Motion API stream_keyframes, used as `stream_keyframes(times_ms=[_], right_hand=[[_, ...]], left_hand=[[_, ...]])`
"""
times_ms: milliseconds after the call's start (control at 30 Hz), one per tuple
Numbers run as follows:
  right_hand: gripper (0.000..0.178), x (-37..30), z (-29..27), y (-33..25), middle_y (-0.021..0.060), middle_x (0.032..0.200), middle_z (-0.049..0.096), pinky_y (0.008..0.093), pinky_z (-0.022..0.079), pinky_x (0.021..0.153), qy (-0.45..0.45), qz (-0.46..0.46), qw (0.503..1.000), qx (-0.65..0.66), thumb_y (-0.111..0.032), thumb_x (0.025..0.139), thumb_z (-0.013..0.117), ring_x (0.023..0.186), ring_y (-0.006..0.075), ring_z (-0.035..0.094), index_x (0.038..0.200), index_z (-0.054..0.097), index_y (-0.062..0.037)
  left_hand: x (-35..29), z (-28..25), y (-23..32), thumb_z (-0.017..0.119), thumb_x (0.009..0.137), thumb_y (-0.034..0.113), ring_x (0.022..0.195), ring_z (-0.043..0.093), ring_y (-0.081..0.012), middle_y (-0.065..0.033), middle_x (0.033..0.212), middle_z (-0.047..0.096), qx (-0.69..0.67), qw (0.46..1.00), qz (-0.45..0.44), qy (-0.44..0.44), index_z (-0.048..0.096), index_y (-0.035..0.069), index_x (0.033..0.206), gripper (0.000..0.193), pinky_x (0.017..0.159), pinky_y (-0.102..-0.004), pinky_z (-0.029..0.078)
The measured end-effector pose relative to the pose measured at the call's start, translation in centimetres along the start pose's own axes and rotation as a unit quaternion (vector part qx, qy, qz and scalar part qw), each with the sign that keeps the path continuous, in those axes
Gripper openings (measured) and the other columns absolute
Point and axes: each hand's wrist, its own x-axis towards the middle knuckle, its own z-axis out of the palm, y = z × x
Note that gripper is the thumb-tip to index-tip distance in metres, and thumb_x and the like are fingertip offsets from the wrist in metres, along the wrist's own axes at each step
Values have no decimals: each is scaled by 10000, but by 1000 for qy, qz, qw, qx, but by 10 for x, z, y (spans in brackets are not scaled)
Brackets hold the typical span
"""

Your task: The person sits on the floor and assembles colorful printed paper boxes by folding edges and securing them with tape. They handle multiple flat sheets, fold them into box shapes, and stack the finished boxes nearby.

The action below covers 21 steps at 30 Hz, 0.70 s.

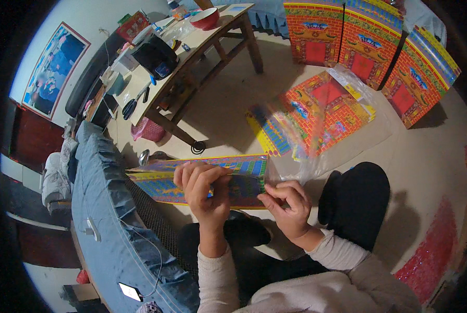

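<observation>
A long folded sheet of printed cardboard, blue, green and yellow, lies across my lap with its layers parted. My left hand reaches over its middle, fingers curled on the upper layer. At the right end, my right hand pinches the cardboard's edge between thumb and fingers. The inner faces of the sheet are partly hidden by my hands. Beyond it on the floor lie flat brick-patterned cardboard sheets in red and yellow, partly under clear plastic wrapping.
Several upright brick-patterned boxes stand at the far right. A wooden table holds a red bowl, a black appliance and scissors. A blue-covered bed with a phone runs along my left. Red sheeting lies right.
</observation>
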Motion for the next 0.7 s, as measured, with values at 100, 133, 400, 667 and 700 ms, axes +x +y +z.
stream_keyframes(times_ms=[100, 133, 400, 667, 700], right_hand=[[214, 10, -11, 3, 80, 866, 654, 365, 520, 750, -4, -6, 999, 38, -44, 820, 796, 820, 279, 650, 1012, 703, -51], [176, 17, -16, 3, 86, 862, 647, 367, 520, 760, -6, -7, 999, 54, -29, 850, 763, 824, 288, 648, 1013, 699, -44], [442, 68, -34, 19, 95, 1113, 600, 398, 510, 880, -196, -55, 977, -59, 50, 837, 617, 1032, 304, 608, 1225, 704, -145], [235, 72, -26, 35, 127, 1038, 652, 388, 519, 855, -169, 53, 983, -51, -38, 893, 608, 980, 294, 648, 1097, 717, -78], [189, 75, -24, 36, 125, 1010, 658, 395, 525, 836, -147, 79, 986, -11, -75, 911, 618, 948, 301, 654, 1070, 721, -82]], left_hand=[[-3, -3, -1, 752, 679, -9, 814, 578, -230, -30, 789, 632, 0, 1000, 11, -13, 667, 81, 820, 188, 919, -377, 358], [-2, -3, -1, 750, 681, -13, 815, 577, -230, -30, 790, 632, -1, 1000, 12, -14, 667, 81, 820, 188, 921, -379, 358], [-4, -6, 4, 737, 685, -36, 833, 573, -229, -34, 800, 636, 0, 1000, 8, -19, 671, 80, 834, 200, 935, -396, 350], [-8, -12, 4, 732, 700, -16, 844, 575, -223, -30, 809, 655, -3, 1000, -1, -26, 657, 79, 814, 166, 975, -409, 344], [-9, -11, 4, 732, 702, -11, 847, 576, -224, -29, 811, 658, -6, 1000, -6, -26, 656, 80, 813, 163, 984, -413, 343]])
